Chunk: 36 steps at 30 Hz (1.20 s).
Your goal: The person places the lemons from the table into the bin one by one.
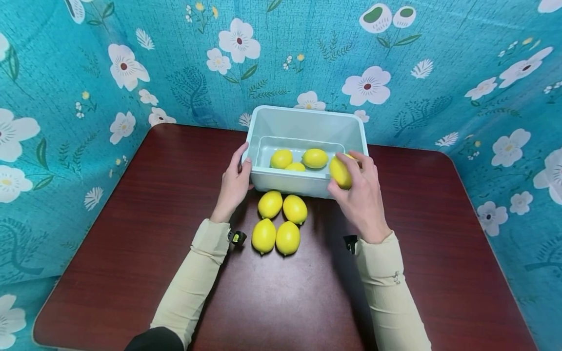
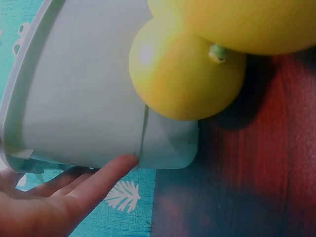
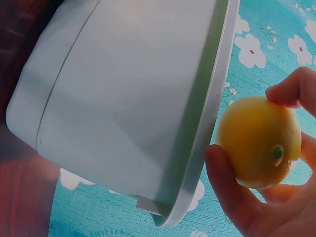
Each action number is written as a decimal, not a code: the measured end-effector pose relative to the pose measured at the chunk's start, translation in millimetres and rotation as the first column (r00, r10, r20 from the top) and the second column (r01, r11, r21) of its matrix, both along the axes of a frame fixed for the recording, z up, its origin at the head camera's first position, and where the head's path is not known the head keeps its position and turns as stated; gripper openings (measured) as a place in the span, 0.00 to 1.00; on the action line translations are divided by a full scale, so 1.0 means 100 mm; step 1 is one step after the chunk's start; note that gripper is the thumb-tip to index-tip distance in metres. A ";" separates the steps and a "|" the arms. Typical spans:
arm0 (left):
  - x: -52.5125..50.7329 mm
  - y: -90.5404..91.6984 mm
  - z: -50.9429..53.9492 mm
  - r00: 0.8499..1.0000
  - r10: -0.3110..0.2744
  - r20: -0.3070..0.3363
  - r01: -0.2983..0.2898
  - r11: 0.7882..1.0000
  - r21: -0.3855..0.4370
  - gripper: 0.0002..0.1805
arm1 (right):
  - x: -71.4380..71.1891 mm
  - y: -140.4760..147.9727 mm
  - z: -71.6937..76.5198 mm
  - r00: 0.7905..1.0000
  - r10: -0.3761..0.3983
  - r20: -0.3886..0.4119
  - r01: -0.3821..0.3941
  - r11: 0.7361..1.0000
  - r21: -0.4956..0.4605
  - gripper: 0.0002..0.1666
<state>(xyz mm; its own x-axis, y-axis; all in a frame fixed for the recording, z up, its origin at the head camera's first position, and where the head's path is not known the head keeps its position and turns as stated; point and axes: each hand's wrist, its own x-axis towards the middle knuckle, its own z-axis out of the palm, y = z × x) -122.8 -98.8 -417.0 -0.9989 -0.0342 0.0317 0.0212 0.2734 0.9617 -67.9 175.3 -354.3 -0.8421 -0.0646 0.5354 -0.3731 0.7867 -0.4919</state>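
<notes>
A pale grey-blue plastic bin (image 1: 290, 181) stands at the far side of the table, with three yellow lemons (image 1: 314, 158) visible on its floor. My left hand (image 1: 233, 189) holds the bin's left end, thumb towards the front corner; the left wrist view shows its fingers along the end wall. Between the thumb and fingers of my right hand (image 1: 362, 204) is another lemon (image 3: 256, 140), held at the front rim near the right corner. Seen from the right wrist, that lemon is level with the rim, outside the wall. Several lemons (image 1: 288, 238) lie grouped before the bin.
The dark red-brown wooden table (image 1: 145, 234) extends to both sides of the bin. Behind it and at the sides hangs a turquoise floral cloth (image 1: 298, 63), close to the bin's back.
</notes>
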 end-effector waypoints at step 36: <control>0.00 0.00 0.00 1.000 0.006 0.005 -0.006 1.000 -0.005 0.24 | -0.18 -0.02 0.08 0.999 -0.040 -0.024 0.042 0.997 0.072 0.30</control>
